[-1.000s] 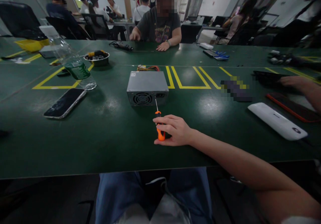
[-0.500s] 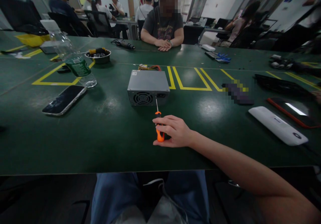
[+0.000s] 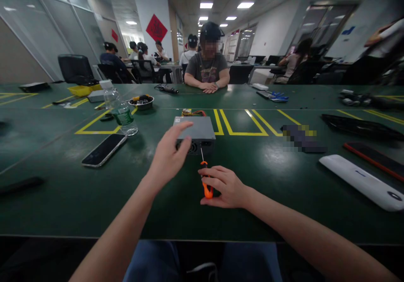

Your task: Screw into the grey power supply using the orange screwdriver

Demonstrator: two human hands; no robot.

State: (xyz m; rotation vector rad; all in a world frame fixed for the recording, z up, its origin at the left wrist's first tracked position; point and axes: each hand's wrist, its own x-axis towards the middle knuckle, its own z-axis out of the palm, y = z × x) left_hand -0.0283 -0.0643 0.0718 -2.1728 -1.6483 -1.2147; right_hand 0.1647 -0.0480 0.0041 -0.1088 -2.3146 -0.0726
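Note:
A grey computer power supply [image 3: 198, 128] sits on the green table [image 3: 104, 206], its fan grille and socket facing me and coloured cables at its back. My right hand [image 3: 225, 187] rests on the table, closed around an orange and black screwdriver [image 3: 207, 187]. The thin shaft points away from me, toward the power supply's front face; whether the tip touches is too small to tell. My left hand [image 3: 172, 155] is at the power supply's front left, thumb and fingers apart and holding nothing. It hides part of the fan grille.
On the left are a phone [image 3: 104, 150], a plastic bottle [image 3: 123, 113] and a metal bowl [image 3: 142, 102] with tools. To the right lie a white device [image 3: 360, 181] and a red-edged phone [image 3: 375, 160]. A person [image 3: 206, 69] sits opposite with hands on the table.
My left hand has come into view from the lower left and reached the power supply. The camera has tilted up. My right hand still grips the screwdriver in about the same place.

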